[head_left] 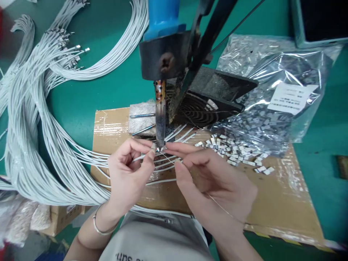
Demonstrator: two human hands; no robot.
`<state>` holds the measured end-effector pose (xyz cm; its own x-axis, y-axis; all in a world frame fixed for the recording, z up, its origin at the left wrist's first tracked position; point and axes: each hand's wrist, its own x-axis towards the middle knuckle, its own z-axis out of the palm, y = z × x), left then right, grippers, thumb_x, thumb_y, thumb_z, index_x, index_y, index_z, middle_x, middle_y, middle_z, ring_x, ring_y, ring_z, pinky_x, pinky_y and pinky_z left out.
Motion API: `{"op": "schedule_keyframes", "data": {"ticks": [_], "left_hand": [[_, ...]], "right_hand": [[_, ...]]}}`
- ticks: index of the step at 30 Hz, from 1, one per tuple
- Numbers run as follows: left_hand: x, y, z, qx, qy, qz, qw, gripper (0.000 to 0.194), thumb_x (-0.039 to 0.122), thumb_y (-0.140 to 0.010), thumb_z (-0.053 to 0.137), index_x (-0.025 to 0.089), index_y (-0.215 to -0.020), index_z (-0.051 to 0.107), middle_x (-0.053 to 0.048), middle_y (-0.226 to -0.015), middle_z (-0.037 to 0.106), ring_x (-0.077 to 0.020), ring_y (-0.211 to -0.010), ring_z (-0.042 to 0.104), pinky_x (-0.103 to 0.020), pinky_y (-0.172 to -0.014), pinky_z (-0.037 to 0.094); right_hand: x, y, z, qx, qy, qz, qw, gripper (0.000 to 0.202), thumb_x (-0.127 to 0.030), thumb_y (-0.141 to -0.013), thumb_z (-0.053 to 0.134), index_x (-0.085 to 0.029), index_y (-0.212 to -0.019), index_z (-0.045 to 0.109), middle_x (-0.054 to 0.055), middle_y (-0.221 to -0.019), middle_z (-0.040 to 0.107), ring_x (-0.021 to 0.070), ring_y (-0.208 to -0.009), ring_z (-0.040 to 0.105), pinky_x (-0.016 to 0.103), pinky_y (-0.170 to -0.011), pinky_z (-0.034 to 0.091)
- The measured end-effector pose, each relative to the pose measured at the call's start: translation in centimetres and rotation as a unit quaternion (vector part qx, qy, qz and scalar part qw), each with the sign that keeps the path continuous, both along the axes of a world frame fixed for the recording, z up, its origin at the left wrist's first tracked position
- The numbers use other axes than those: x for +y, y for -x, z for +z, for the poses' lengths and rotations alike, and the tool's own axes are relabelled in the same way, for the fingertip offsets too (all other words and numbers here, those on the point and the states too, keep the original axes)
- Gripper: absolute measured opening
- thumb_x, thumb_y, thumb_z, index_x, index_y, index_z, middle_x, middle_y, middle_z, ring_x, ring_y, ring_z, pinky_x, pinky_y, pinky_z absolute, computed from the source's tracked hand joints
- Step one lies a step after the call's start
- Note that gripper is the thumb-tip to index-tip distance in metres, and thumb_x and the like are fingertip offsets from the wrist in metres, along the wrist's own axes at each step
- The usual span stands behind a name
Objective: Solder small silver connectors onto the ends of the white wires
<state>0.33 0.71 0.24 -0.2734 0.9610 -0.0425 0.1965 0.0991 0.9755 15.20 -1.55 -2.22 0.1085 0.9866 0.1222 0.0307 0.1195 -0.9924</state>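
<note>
My left hand (pixel 130 170) is closed in a pinch on the end of a white cable (pixel 138 158), right under the tip of a soldering iron (pixel 161 119). The iron hangs upright from a black stand, its blue handle (pixel 164 16) at the top. Thin solder wire (pixel 221 207) runs through my right hand (pixel 217 181), between thumb and fingers, up toward the iron's tip. That hand's index fingertip reaches close to the tip too. A tiny metal part (pixel 158 149) shows at the cable end, partly covered by my fingers. Several other white cable ends lie beneath both hands.
A cardboard sheet (pixel 274 206) covers the green table (pixel 320 159). Small metal connectors (pixel 239 150) lie loose beside a black fan (pixel 201 108). Clear bags of parts (pixel 301 61) are behind them. Thick bundles of white cables (pixel 54 156) spread across the left.
</note>
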Motion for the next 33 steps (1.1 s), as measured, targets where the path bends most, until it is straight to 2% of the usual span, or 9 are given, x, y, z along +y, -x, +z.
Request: {"op": "schedule_keyframes", "data": {"ticks": [5,9,12,22,27,33], "left_hand": [[0.10,-0.06,-0.10,0.000,-0.002,-0.008,1.000,0.017,0.005,-0.079,0.080,0.020,-0.072,0.075,0.000,-0.080,0.079,-0.0071,-0.055,0.051,-0.019,-0.047,0.036],[0.08,-0.11,-0.04,0.000,-0.003,-0.010,1.000,0.017,0.005,-0.079,0.079,0.019,-0.071,0.075,0.000,-0.080,0.079,-0.0084,-0.064,0.061,-0.016,-0.054,0.044],[0.02,-0.13,0.02,-0.001,-0.007,-0.013,1.000,0.017,0.004,-0.079,0.079,0.020,-0.072,0.075,0.000,-0.080,0.079,-0.0081,-0.065,0.063,-0.015,-0.056,0.046],[0.01,-0.14,-0.04,-0.007,-0.007,-0.009,1.000,0.016,0.006,-0.079,0.079,0.020,-0.071,0.075,0.001,-0.080,0.078,-0.0062,-0.054,0.049,-0.017,-0.048,0.037],[0.07,-0.15,0.00,-0.006,-0.007,-0.013,1.000,0.017,0.005,-0.079,0.079,0.020,-0.071,0.075,0.000,-0.080,0.078,-0.0068,-0.056,0.050,-0.018,-0.048,0.037],[0.03,-0.12,0.06,-0.004,0.000,-0.010,1.000,0.016,0.005,-0.077,0.080,0.019,-0.071,0.075,0.000,-0.080,0.078,-0.0065,-0.055,0.049,-0.017,-0.048,0.036]], "right_hand": [[-0.12,0.03,-0.10,0.012,0.010,-0.005,1.000,0.023,-0.004,-0.094,0.072,-0.026,-0.090,0.066,-0.002,-0.121,0.085,0.0144,-0.110,0.083,0.022,-0.096,0.063],[-0.09,0.10,-0.16,0.012,0.011,-0.009,1.000,0.023,-0.003,-0.094,0.073,-0.026,-0.091,0.067,-0.003,-0.119,0.085,0.0135,-0.111,0.082,0.022,-0.099,0.063],[-0.06,0.18,-0.16,0.012,0.008,-0.011,1.000,0.023,-0.004,-0.094,0.073,-0.026,-0.091,0.068,-0.003,-0.118,0.086,0.0130,-0.109,0.082,0.023,-0.099,0.063],[-0.03,0.24,-0.06,0.007,0.006,-0.019,1.000,0.023,-0.004,-0.094,0.073,-0.026,-0.090,0.069,-0.002,-0.116,0.086,0.0148,-0.110,0.082,0.025,-0.098,0.063],[-0.01,0.27,0.00,-0.002,0.005,-0.020,1.000,0.021,-0.005,-0.094,0.072,-0.026,-0.089,0.068,0.000,-0.116,0.086,0.0172,-0.109,0.083,0.027,-0.096,0.064],[0.06,0.22,-0.15,0.003,0.001,-0.018,1.000,0.021,-0.005,-0.093,0.073,-0.026,-0.090,0.068,-0.001,-0.116,0.086,0.0159,-0.109,0.083,0.025,-0.094,0.064]]}}
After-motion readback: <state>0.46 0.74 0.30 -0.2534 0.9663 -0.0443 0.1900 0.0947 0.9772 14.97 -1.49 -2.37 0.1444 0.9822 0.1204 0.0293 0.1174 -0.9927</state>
